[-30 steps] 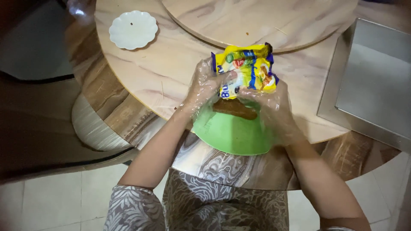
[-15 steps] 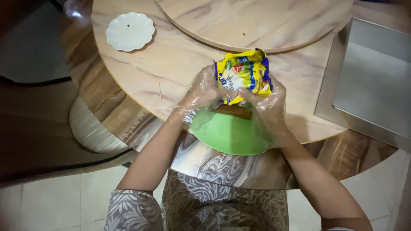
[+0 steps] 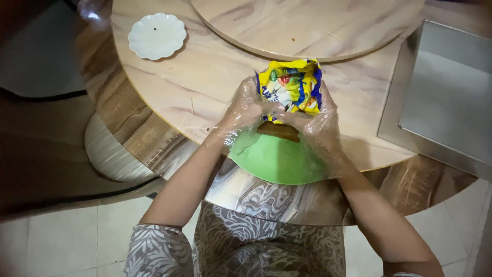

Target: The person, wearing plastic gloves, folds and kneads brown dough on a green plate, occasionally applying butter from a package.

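Bare table [image 3: 205, 87] lies between white saucer [image 3: 157, 35] and metal tray [image 3: 441, 97].

One pkg only: crumpled snack/noodle-type packet [image 3: 291, 90], mid-scene, near table edge, just far side of green bowl [image 3: 279, 161]. Yellow w/ blue patches, bits of red, green & white. Gloved left hand [image 3: 245, 110] & right hand [image 3: 316, 123] grip its near end.

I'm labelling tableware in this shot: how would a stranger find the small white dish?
Start at the round marble-look table, then go to its far left edge. The small white dish sits alone there, scalloped like a flower, unlike the green bowl under the gloved hands.
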